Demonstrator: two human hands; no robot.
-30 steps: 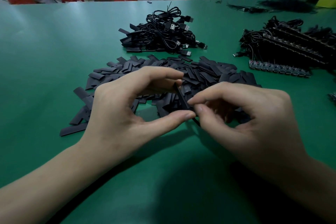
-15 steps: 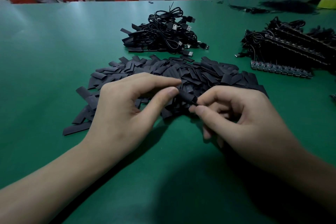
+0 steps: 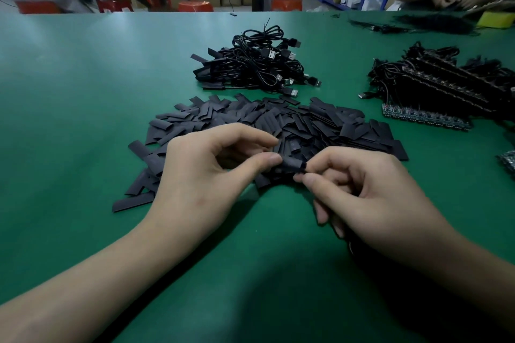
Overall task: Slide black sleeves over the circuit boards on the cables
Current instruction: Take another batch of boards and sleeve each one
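The left hand (image 3: pixel 211 172) & right hand (image 3: pixel 370 192) are each pinching an end of one black sleeve (image 3: pixel 291 167) over the sleeve pile (image 3: pixel 320 125); best squeezing its edges w/ thumbs, opening the mouth.

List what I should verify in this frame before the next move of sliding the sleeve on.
1. Left hand pinches the black sleeve with thumb and forefinger: ok.
2. Right hand pinches the sleeve's right end: ok.
3. Circuit board lined up with the sleeve's mouth: cannot tell, the fingers hide it.
4. Cable running free under the right hand: cannot tell.
5. Pile of sleeves lies just behind both hands: ok.
6. Stack of cabled circuit boards waits on the green table, to the right: ok.
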